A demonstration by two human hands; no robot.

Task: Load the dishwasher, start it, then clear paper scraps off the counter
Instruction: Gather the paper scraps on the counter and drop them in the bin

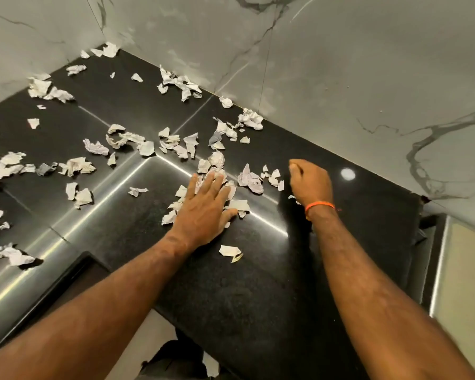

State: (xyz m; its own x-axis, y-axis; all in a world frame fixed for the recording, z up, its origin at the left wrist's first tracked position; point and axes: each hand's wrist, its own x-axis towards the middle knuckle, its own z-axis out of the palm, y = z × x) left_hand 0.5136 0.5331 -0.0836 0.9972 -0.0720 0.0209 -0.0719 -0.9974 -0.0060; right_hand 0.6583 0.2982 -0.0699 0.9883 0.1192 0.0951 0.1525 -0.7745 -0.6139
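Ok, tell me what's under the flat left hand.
Paper scraps poke out around the left hand, which rests flat on the black counter. How many lie beneath the palm cannot be seen.

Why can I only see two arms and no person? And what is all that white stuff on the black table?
The camera sits on the person's head and looks down, so you see only their arms, as if through their eyes. There is just this one picture.

The black surface is a shiny kitchen counter set in a corner of marble walls. The white stuff is torn, crumpled paper scraps, scattered all over it.

The left hand lies flat with straight fingers, pressing on a little bunch of scraps. The right hand, with an orange band on its wrist, has its fingers curled. I cannot tell whether it holds any paper inside.
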